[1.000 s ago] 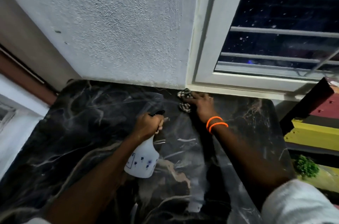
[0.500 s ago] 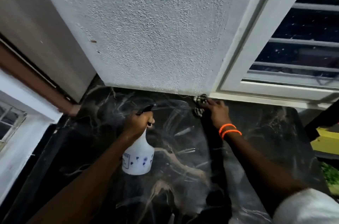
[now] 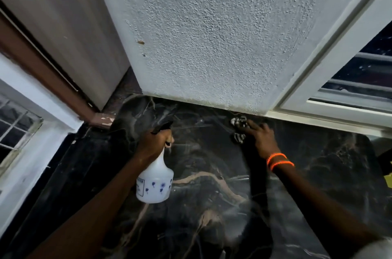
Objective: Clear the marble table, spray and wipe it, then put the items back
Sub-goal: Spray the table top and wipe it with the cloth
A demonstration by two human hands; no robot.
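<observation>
Against the rough stucco wall [image 3: 212,36], my right hand [image 3: 262,139] presses a crumpled patterned cloth [image 3: 238,129] on the glossy black veined marble table [image 3: 212,205]; my left hand [image 3: 153,142] grips a white plastic spray bottle [image 3: 154,180].

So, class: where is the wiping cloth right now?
In the head view, the cloth lies under the right hand at the marble table's far edge, beside the window frame.

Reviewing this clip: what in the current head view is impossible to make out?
- Spray bottle: its trigger is hidden by the left hand gripping it; liquid level unreadable.
- Cloth: mostly covered by the right hand, motion-blurred; size unclear.
- Marble table: near and right edges cut off by the frame.
- Items to put back: none in view.
</observation>
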